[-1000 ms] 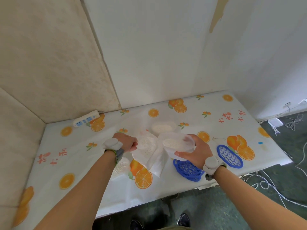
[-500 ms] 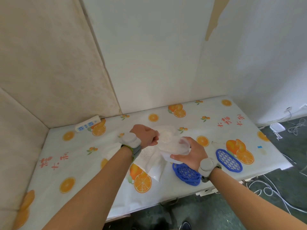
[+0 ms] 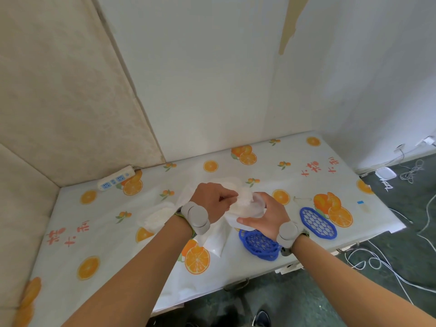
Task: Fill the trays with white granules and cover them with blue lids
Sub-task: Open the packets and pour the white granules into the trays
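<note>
power strip [image 3: 116, 177], white with blue sockets, lies at the far left corner of the counter [image 3: 318, 159], against the wall; the counter wears a white cloth printed with oranges and red characters; nearer the middle, a tray of white granules [image 3: 154, 217] sits on the cloth just left of the left forearm; the left hand [image 3: 212, 201] is raised over the centre, its grip curled, fingertips pinched on a clump of white granules [image 3: 244, 199] at the mouth of a clear white tray; that tray [image 3: 247, 208] is tilted and held off the cloth by the right hand [image 3: 266, 217], whose grip wraps its near side, thumb along the lower rim; both wrists carry round grey bands; under the hands a white plastic bag [image 3: 215, 239] lies flat on the cloth; behind the hands part of another white tray [image 3: 230, 181] shows, mostly hidden; one blue lid [image 3: 259, 244], an open honeycomb mesh, rests near the front edge below the right wrist; a second blue lid [image 3: 317, 223] lies flat to its right, apart from it, beside a printed orange; white cables [image 3: 382, 265] trail over the dark floor at far right.
</note>
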Demonstrator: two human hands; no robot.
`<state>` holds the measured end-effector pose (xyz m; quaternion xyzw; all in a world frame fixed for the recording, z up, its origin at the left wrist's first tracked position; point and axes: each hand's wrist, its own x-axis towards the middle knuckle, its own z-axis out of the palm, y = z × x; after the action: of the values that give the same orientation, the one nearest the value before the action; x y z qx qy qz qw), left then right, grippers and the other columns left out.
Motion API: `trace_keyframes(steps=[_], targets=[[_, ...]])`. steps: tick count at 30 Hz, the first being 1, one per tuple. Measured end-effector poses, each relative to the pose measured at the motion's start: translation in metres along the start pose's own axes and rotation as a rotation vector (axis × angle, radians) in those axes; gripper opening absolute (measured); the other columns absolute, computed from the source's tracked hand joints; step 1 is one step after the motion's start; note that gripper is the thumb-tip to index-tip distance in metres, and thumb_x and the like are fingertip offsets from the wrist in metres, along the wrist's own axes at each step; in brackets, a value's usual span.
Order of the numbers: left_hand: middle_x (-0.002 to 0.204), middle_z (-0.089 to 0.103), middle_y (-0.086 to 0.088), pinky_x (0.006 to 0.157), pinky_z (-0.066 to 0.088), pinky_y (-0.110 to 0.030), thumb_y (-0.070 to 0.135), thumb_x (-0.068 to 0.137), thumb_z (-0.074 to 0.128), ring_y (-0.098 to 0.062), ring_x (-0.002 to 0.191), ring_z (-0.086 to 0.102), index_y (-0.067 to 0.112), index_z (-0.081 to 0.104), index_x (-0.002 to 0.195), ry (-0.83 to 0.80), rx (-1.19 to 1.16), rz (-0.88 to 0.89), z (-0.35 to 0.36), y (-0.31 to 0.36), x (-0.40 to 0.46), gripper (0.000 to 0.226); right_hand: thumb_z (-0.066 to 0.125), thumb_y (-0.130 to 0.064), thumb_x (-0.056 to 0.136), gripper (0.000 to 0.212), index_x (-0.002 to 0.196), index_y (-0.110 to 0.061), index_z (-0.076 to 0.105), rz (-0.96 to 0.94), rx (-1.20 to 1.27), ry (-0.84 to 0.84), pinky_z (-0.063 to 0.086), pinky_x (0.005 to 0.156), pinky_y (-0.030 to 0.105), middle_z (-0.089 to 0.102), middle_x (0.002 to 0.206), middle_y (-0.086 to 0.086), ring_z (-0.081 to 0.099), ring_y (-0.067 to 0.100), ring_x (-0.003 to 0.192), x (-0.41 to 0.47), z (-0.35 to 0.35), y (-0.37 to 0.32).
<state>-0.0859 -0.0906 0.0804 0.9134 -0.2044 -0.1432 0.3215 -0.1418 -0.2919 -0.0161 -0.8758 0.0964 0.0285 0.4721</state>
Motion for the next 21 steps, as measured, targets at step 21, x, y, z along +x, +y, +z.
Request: trace_keyframes(steps=[21], targets=[[0.07, 0.071, 0.007, 0.071, 0.056, -0.029, 0.028, 0.088, 0.066, -0.014, 0.069, 0.068, 0.027, 0.074, 0.083, 0.265, 0.063, -0.22, -0.047, -0.088, -0.025, 0.01, 0.082, -0.073, 0.051, 0.09, 0.128, -0.041, 0.051, -0.001, 0.007, -0.031, 0.044, 0.089, 0.021, 0.06, 0.118, -0.027, 0.057, 0.003, 0.11, 0.017, 0.007, -0.002]])
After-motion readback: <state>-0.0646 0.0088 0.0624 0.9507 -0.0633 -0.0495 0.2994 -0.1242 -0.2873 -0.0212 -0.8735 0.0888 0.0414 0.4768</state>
